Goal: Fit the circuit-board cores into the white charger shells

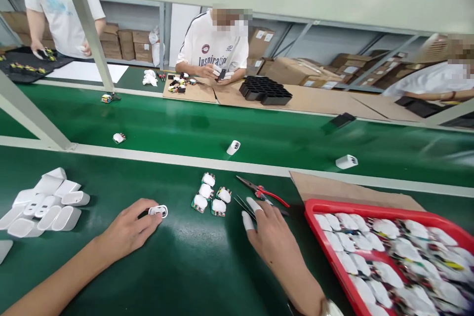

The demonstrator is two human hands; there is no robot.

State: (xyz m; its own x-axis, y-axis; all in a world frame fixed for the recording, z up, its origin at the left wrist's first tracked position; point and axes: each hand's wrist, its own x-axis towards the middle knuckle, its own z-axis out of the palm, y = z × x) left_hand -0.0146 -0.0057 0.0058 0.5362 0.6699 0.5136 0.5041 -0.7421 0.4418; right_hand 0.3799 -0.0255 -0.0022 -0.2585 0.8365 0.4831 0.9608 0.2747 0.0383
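Note:
My left hand (128,227) pinches a small white charger casing (158,211), its oval end with dark slots facing up, on or just over the green bench. My right hand (272,237) has white covers on two fingertips and holds metal tweezers (242,203), their tips pointing up and left. Red-handled pliers (262,190) lie just beyond that hand. Between my hands sit several small circuit boards (206,191) topped with white pads. At the far left is a cluster of white charger casings (48,207), some with open ends.
A red tray (326,252) full of padded circuit boards stands at the right, by brown cardboard (348,190). Beyond a pale rail (185,160), a green belt (177,123) carries a few parts. Co-workers sit or stand across it. Metal posts (40,103) rise at the left.

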